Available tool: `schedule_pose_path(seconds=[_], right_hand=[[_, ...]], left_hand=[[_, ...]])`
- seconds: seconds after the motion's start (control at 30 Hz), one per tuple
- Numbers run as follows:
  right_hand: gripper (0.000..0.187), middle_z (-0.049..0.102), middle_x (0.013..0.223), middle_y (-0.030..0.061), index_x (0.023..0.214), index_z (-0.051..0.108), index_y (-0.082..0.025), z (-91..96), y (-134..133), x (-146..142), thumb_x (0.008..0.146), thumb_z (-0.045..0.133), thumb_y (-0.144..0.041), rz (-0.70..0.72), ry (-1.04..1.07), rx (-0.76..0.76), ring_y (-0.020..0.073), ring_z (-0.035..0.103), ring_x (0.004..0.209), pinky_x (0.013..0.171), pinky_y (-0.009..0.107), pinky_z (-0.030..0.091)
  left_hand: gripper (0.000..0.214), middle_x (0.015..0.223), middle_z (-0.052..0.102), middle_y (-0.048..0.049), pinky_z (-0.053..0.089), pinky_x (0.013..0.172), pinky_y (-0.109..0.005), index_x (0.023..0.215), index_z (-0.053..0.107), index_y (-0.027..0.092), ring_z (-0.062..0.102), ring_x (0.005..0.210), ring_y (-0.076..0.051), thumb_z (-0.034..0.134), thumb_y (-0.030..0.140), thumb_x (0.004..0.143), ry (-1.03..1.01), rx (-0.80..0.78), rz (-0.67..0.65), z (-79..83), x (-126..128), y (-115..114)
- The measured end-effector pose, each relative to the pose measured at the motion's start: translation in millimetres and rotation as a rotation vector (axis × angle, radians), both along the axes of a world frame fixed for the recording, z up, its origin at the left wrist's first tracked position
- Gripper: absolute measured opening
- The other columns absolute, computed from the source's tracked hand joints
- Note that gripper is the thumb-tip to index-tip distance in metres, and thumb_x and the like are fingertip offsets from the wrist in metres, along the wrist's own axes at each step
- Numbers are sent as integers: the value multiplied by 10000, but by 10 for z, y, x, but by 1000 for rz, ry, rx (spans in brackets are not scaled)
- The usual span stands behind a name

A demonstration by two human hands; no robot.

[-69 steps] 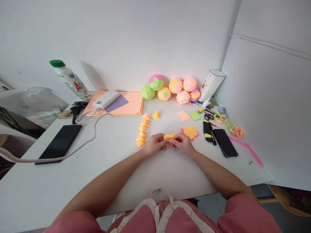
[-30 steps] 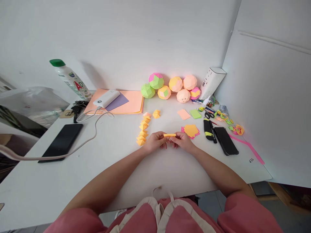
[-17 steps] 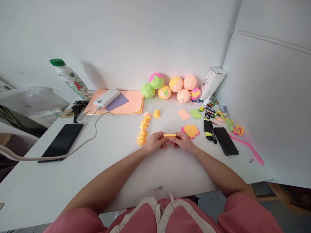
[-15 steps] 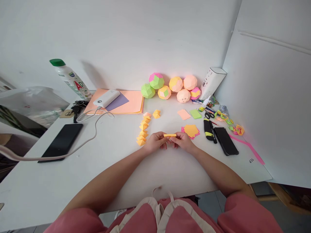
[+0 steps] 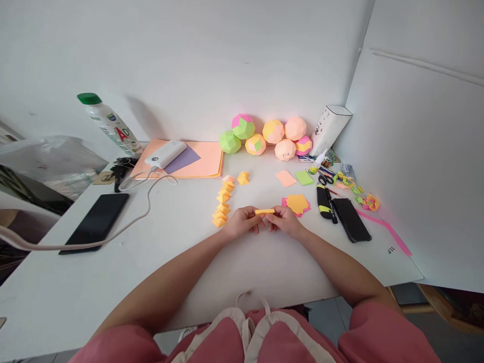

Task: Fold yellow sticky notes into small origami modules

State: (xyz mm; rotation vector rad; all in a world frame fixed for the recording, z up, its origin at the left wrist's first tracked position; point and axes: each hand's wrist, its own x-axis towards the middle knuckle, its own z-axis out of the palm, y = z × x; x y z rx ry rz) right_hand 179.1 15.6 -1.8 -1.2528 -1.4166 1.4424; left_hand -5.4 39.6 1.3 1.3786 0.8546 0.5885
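My left hand point(image 5: 242, 222) and my right hand point(image 5: 284, 221) meet at the middle of the white table point(image 5: 181, 262). Both pinch a small folded orange paper point(image 5: 264, 211) between fingertips; it shows as a thin strip, edge on. Left of my hands runs a row of several folded orange paper units point(image 5: 223, 202). Just right of them lies a loose stack of orange and pink paper squares point(image 5: 297, 204).
Several paper balls point(image 5: 263, 135) sit against the back wall beside a white box point(image 5: 329, 130). A black phone point(image 5: 94, 222), cable, power bank point(image 5: 165, 154) on peach sheets and a bottle point(image 5: 110, 125) are left. Marker, black case point(image 5: 351, 220), scissors and scraps lie right.
The orange paper has gone from a wider folded piece to a thin flat strip between my fingertips. My hands stay in the same spot.
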Motion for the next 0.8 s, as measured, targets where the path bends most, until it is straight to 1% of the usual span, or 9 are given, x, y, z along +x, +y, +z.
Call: schedule_pose_path(seconds=[0.17,0.37,0.47,0.6,0.7,0.8], right_hand=[[289,576,528,-19,724,556,-151,3,-11,6,741,618,-432,13,-9,12,95,536,449,444,222,444],[270,575,556,-19,724,538,-153,28,-27,-7,764,604,-412,22,5,8,90,533,456,450,220,439],[275,564,539,-23,717,537,-153,25,-25,-7,756,610,-415,16,-1,12,90,524,450,445,219,434],[279,554,521,-23,713,543,-151,40,-33,-11,758,603,-419,5,-21,17,91,516,452,455,223,438],[262,564,545,-20,724,553,-152,66,-49,-23,753,603,-408,-10,-42,17,91,524,468,465,222,443],[217,576,574,-19,740,560,-156,85,-59,-39,732,620,-364,-17,-69,2,91,539,492,465,210,440]], left_hand=[[291,693,663,-25,438,515,-236,809,554,167,578,536,-114,620,438,725,15,5,-21,-2,-22,6],[238,691,659,-30,432,520,-235,818,554,161,570,540,-111,589,386,751,15,-2,-41,-15,-37,8],[240,708,664,-38,434,525,-241,833,549,160,576,550,-117,577,387,760,20,-4,-51,-31,-41,12],[275,700,659,-42,442,539,-250,831,538,157,572,551,-120,538,428,784,36,-12,-68,-27,-44,15],[282,660,634,-21,443,545,-246,809,527,162,562,547,-116,526,443,786,44,-19,-65,-3,-45,7],[242,618,600,5,435,539,-231,803,517,168,550,539,-107,518,410,790,60,3,-53,37,-37,-20]])
